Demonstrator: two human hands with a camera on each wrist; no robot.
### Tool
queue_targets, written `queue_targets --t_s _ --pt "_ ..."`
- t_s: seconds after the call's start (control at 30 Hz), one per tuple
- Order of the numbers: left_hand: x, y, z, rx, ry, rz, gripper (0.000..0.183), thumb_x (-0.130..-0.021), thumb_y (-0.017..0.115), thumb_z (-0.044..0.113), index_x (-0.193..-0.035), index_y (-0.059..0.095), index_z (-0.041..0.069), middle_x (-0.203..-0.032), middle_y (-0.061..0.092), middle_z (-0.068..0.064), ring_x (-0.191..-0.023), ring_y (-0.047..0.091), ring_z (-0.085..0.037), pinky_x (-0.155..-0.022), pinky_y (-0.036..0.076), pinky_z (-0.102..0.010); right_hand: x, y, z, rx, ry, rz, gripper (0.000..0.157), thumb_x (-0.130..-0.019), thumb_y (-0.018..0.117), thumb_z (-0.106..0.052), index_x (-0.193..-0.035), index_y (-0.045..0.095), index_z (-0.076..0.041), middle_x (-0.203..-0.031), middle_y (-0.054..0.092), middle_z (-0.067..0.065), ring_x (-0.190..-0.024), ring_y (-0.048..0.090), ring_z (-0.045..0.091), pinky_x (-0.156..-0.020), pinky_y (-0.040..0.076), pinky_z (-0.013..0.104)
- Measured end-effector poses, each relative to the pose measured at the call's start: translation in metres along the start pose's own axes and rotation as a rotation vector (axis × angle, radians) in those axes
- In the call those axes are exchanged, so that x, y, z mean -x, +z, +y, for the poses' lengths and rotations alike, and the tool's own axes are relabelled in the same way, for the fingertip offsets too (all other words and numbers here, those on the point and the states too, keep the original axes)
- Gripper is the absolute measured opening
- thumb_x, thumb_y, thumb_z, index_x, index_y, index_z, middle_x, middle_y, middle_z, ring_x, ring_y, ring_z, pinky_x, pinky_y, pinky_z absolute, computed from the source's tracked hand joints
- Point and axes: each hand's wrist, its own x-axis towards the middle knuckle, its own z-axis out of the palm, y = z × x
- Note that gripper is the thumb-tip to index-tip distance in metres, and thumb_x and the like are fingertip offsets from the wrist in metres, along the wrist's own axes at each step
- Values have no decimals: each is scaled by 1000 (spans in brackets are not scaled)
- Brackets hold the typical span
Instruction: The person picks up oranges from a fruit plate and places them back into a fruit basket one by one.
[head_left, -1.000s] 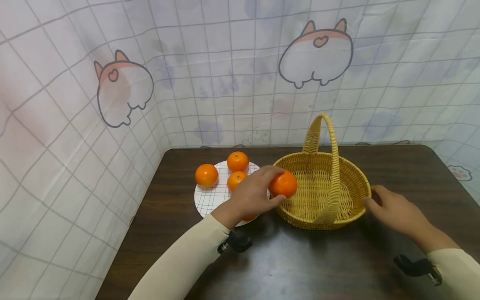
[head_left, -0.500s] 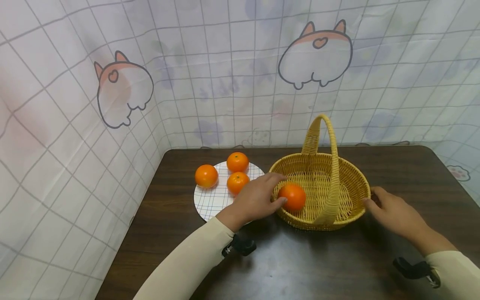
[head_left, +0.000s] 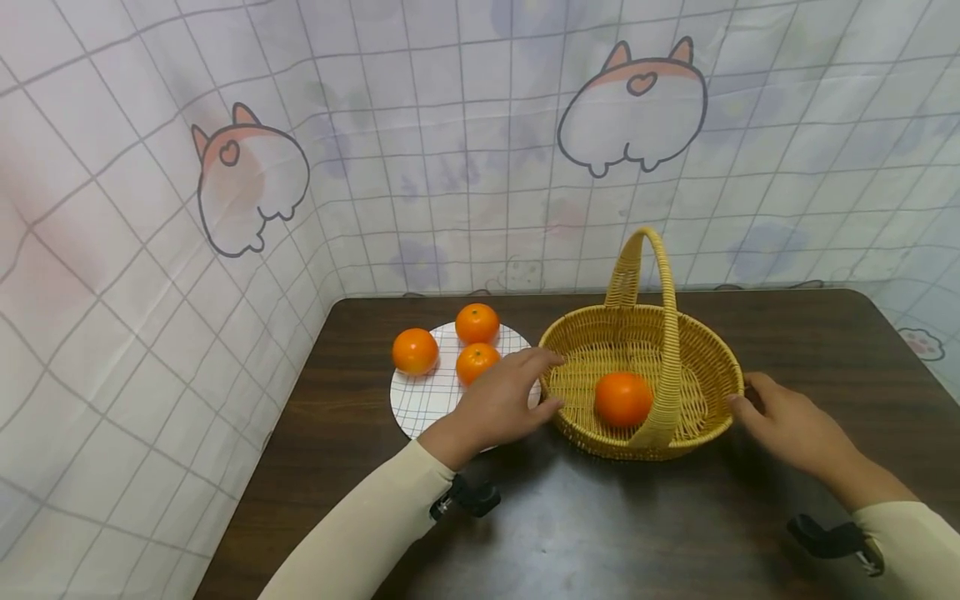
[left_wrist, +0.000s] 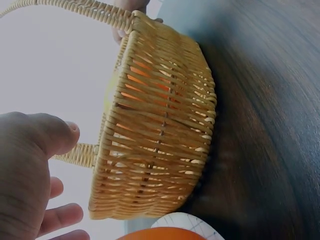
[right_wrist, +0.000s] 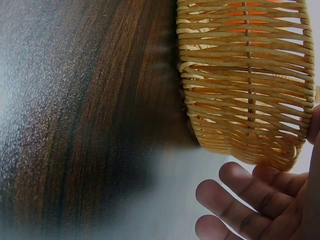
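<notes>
In the head view an orange [head_left: 624,400] lies inside the woven yellow basket [head_left: 712,350], near the foot of its handle. My left hand [head_left: 498,404] is at the basket's left rim, fingers spread and holding nothing. The left wrist view shows its thumb [left_wrist: 57,132] apart from the fingers, beside the basket wall [left_wrist: 155,135]. At the basket's right end, my right hand [head_left: 798,425] holds the rim between thumb and index finger. Its other fingers [right_wrist: 215,197] are extended below the wall in the right wrist view.
Left of the basket, a white checked plate [head_left: 420,404] bears several oranges [head_left: 477,323], partly hidden by my left hand and wrist. All stand on a dark wooden table [head_left: 600,525]. Grid-patterned cloth [head_left: 480,167] hangs behind and at the left.
My left hand carried the orange over the basket's left rim and let go. The orange now lies further right inside, and the hand has drawn back slightly left. My right hand stayed put.
</notes>
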Motion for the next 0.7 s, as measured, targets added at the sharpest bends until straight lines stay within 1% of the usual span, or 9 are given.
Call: queue_targets --t_s 0.13,0.3,0.43,0.57,0.7 --pt "5 -4 -2 3 -27 1 51 -96 70 39 -141 56 18 -142 57 1 -129 54 -15 -108 45 -32 -1 0 0 -2 -1 2 66 -109 41 -45 -145 40 11 -127 58 36 -107 62 52 -76 52 65" --pt "14 -10 -5 -22 -58 20 51 -95 71 40 -139 58 19 -140 59 2 -125 56 -16 -104 48 -34 -1 0 0 -10 -2 3 65 -109 41 -44 -144 40 11 -126 59 36 -107 62 52 -76 52 65" --pt "22 -12 -9 -50 -89 22 51 -93 73 40 -138 59 18 -139 60 2 -126 56 -17 -105 47 -36 0 1 1 -16 12 -10 67 -109 41 -45 -145 39 11 -126 59 36 -106 62 51 -76 53 65" --pt "31 -13 -15 -60 -100 36 50 -91 76 38 -134 61 17 -136 62 1 -123 58 -19 -105 47 -37 1 1 2 -13 21 -14 68 -109 41 -46 -145 39 12 -129 57 38 -109 61 53 -78 52 67" --pt "40 -14 -23 -78 -104 47 49 -90 77 36 -132 62 16 -132 64 2 -117 60 -19 -100 50 -38 2 2 2 -12 21 -10 68 -109 41 -46 -144 39 12 -130 55 39 -110 59 55 -80 50 69"
